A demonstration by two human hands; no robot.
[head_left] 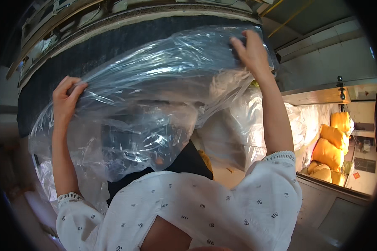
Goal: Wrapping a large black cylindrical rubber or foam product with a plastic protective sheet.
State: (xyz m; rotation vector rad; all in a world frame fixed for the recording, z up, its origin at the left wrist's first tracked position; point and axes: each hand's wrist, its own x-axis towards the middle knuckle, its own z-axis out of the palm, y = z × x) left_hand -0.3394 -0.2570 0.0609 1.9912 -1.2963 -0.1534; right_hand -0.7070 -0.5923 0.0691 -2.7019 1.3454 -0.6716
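Note:
A large sheet of clear plastic film (163, 75) lies wrinkled over a dark work surface (113, 44) and drapes toward me over its near side. At the sheet's left part, my left hand (67, 98) is closed, pinching a gathered edge of the film between thumb and fingers. My right hand (252, 52) reaches over the far right end of the sheet. Its thumb and fingers are apart, at or just above the film; whether they touch it is hard to tell.
Wooden rails (56, 27) run along the far side of the dark surface. More crumpled clear plastic (253, 121) hangs at the right, beside my right forearm. Several yellow-orange sacks (329, 154) are piled farther right, in a brightly lit area. A pale wall (322, 58) stands behind.

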